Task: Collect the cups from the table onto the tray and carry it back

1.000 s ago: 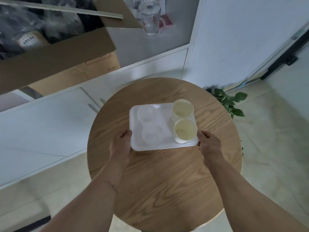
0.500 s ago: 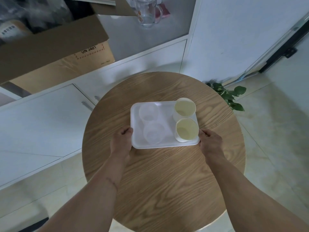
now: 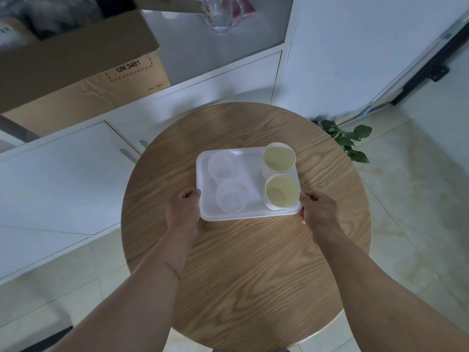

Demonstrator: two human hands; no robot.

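A white rectangular tray (image 3: 250,174) sits on the round wooden table (image 3: 248,270). It carries two clear plastic cups, one at the far left (image 3: 222,165) and one nearer me (image 3: 232,196), and two white paper cups on its right side, far (image 3: 278,156) and near (image 3: 282,190). My left hand (image 3: 183,209) grips the tray's left near edge. My right hand (image 3: 318,210) grips its right near corner. Both hands have fingers curled around the rim.
White cabinets stand behind the table, with an open cardboard box (image 3: 83,80) on the counter at the left and a glass pitcher (image 3: 223,13) at the top. A green plant (image 3: 347,141) sits on the tiled floor right of the table.
Both hands stay on the tray's edges. The tray has shifted slightly toward me, and the view has moved a little.
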